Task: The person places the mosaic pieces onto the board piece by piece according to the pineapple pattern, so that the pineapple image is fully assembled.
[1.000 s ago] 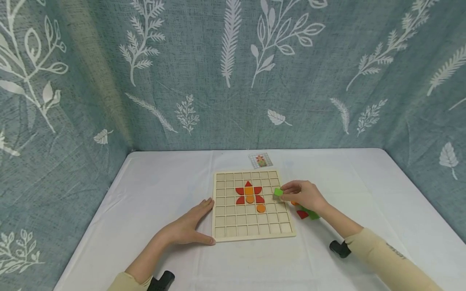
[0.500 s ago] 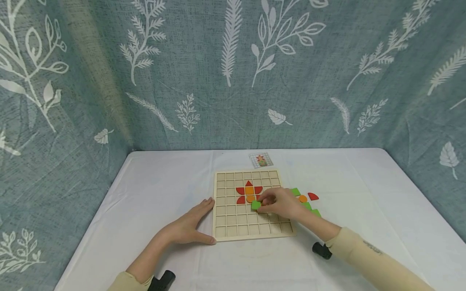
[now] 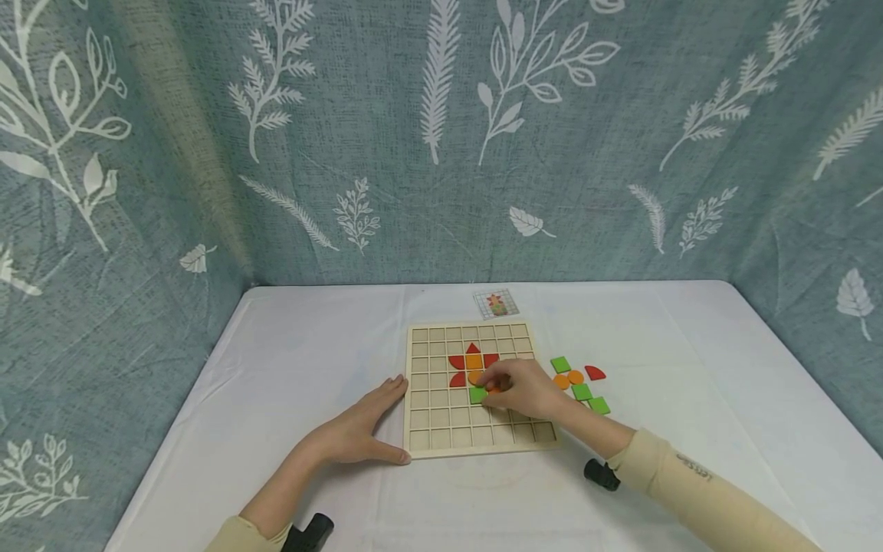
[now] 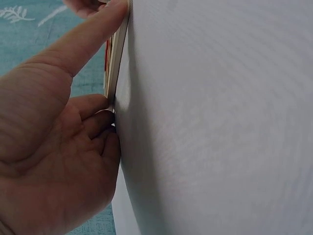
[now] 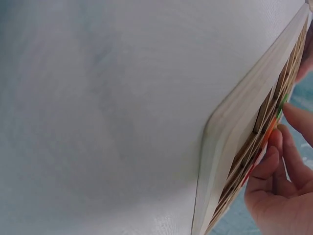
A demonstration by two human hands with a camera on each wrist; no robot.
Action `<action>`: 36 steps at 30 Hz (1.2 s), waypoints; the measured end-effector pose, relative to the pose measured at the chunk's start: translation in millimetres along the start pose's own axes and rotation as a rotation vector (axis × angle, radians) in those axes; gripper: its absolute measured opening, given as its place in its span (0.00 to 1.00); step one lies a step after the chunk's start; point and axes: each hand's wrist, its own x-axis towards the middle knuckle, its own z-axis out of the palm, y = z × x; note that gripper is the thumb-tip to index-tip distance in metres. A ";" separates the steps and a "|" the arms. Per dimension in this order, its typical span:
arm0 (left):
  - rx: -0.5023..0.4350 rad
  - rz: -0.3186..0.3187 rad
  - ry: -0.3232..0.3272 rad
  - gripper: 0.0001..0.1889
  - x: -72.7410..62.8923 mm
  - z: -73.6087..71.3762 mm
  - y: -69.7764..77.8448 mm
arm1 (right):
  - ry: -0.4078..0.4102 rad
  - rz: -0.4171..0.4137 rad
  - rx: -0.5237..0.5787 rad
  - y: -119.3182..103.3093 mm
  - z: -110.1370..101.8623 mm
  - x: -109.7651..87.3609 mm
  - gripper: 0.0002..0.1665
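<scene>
A wooden grid board (image 3: 441,438) lies on the white-covered table. My left hand (image 3: 362,425) braces its left side, thumb at the near corner and straight fingers along the edge; the left wrist view shows the thumb (image 4: 93,36) against the board's rim. My right hand (image 3: 527,389) is over the board, thumb and fingers pinching a green square tile (image 3: 477,395) at a cell just below an orange disc (image 3: 474,378). In the right wrist view the thumb meets the green tile (image 5: 282,105). Red petal tiles (image 3: 457,379) surround an orange square (image 3: 473,361); the right hand covers some neighbouring pieces.
Right of the board lie loose green squares (image 3: 560,364), orange discs (image 3: 576,376) and a red quarter-circle (image 3: 595,372). A small pattern card (image 3: 496,303) sits beyond the board's far edge. A patterned blue-green curtain (image 3: 386,153) hangs behind the table.
My right hand has carried the green square leftward from the board's right edge and lowered it to a cell under the orange disc. The left hand stays in place.
</scene>
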 end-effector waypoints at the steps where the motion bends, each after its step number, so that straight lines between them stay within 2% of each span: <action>1: 0.000 0.001 0.000 0.58 0.0 0.0 0.2 | 0.001 -0.004 -0.001 -0.2 -0.1 -0.3 0.10; 8: 0.001 0.003 0.000 0.58 0.0 -0.2 0.8 | 0.013 -0.001 0.007 2.3 -1.9 -2.7 0.08; 16: -0.009 0.011 -0.002 0.59 -1.2 -0.7 0.9 | 0.121 0.084 0.091 19.6 -20.0 -17.4 0.08; 25: -0.011 0.002 0.003 0.58 -1.1 -0.1 0.5 | 0.223 0.231 0.020 52.0 -55.7 -40.6 0.12; 31: -0.017 0.000 -0.004 0.58 -1.0 0.5 -0.4 | 0.231 0.348 -0.026 67.9 -68.5 -46.8 0.15; 36: -0.013 -0.004 0.000 0.58 -0.8 0.7 0.2 | 0.203 0.377 -0.071 72.1 -75.0 -45.7 0.17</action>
